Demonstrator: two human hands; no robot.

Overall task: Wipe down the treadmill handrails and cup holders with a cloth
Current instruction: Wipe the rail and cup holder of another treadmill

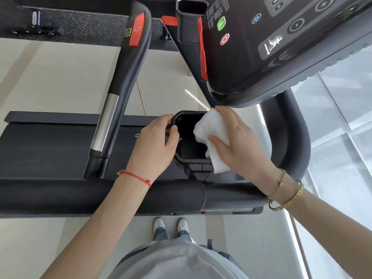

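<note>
White cloth [209, 135] lay bunched under the person's right hand [239, 141], whose fingers spread fairly flat over it and pressed it against the right-hand rim of the black cup holder [187, 156], part of it dipping inside. Her left hand [157, 146] curled round the holder's opposite edge, thumb hooked over the rim, seemingly to steady it. The two hands sat well apart, one on each side of the opening.

I judged the job to be somewhere in the middle: this holder was being wiped, but whether its bottom had been reached I could not tell. A second cup holder [191, 9] stood at the far side by the console [281, 47], with nothing near it. The near handrail [100, 194] ran across under both forearms, and the far handrail [124, 77] stretched away with a silver grip on it (neither showed any sign either way of having been cleaned).

Counted: one cloth, two cup holders, two handrails in sight, two hands at work
</note>
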